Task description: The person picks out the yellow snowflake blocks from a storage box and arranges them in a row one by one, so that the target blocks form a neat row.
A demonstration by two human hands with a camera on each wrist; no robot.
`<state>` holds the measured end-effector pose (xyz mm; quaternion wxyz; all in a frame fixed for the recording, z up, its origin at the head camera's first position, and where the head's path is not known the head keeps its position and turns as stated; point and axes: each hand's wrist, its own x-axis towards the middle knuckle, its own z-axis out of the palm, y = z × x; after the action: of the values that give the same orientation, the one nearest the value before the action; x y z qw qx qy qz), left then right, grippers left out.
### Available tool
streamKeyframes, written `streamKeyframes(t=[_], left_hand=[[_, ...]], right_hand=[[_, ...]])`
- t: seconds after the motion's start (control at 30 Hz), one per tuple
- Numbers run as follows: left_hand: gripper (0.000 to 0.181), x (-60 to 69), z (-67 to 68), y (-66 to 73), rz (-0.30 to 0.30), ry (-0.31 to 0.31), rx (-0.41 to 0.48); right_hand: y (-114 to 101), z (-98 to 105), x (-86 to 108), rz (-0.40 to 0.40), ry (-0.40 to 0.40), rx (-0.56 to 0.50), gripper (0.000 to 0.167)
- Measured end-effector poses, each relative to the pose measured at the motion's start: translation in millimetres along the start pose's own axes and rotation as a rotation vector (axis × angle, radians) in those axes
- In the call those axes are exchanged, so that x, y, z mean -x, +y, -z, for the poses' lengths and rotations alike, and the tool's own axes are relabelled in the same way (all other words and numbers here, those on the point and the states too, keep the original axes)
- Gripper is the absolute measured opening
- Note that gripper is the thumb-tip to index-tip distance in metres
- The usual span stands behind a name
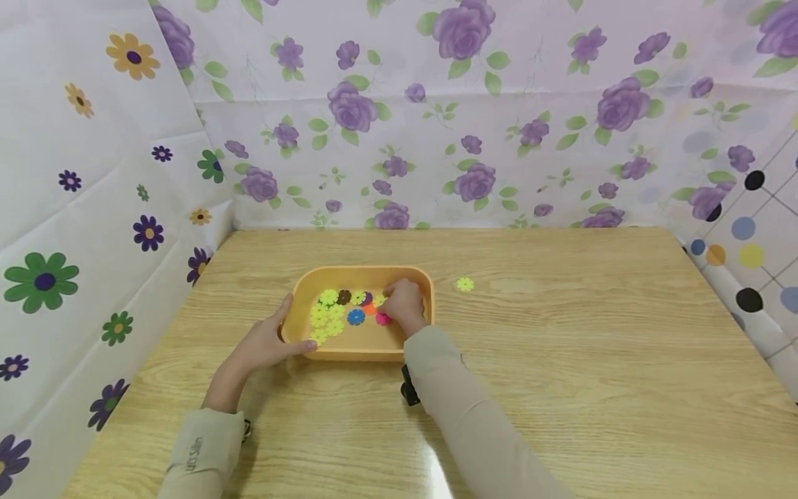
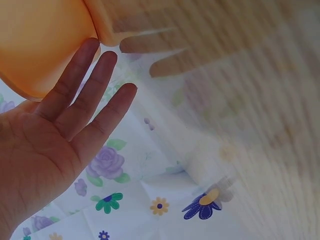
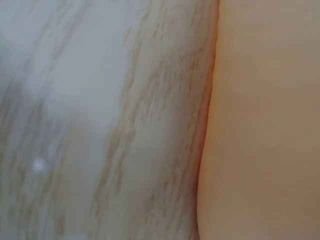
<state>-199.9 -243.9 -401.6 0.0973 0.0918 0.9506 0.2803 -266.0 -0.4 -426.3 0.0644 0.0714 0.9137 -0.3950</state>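
An orange tray [image 1: 355,355] holds flower-shaped plastic pieces, mostly yellow, gathered toward its left; among them are a blue piece [image 1: 356,317], a brown piece [image 1: 344,297] and a pink piece [image 1: 383,319]. My left hand [image 1: 264,341] lies against the tray's left end, thumb over the front rim. In the left wrist view, the fingers of my left hand [image 2: 75,110] are straight and spread beside the tray [image 2: 40,45]. Inside the tray at the right, my right hand [image 1: 404,305] reaches down with bent fingers among pieces; whether it pinches one is hidden. The right wrist view shows no fingers.
One yellow flower-shaped piece [image 1: 465,284] lies on the wooden table [image 1: 561,333], right of the tray. Flower-patterned cloth [image 1: 399,125] stands behind the table's back edge, with more patterned cloth along the left and right sides.
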Motion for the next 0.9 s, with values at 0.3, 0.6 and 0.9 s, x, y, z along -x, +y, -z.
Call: streamKeyframes(t=[0.3, 0.6, 0.9], left_hand=[[0.109, -0.9, 0.4, -1.1, 0.001, 0.0, 0.008], [0.109, -1.3, 0.1, 0.5, 0.007, -0.002, 0.01], [0.109, -1.6, 0.5, 1.0, 0.02, -0.005, 0.007]], right_hand=[[0.6, -1.4, -1.1, 0.032, 0.009, 0.027, 0.031], [0.7, -2.2, -1.8, 0.054, 0.009, 0.041, 0.029], [0.1, -1.7, -2.3, 0.054, 0.006, -0.116, 0.012]])
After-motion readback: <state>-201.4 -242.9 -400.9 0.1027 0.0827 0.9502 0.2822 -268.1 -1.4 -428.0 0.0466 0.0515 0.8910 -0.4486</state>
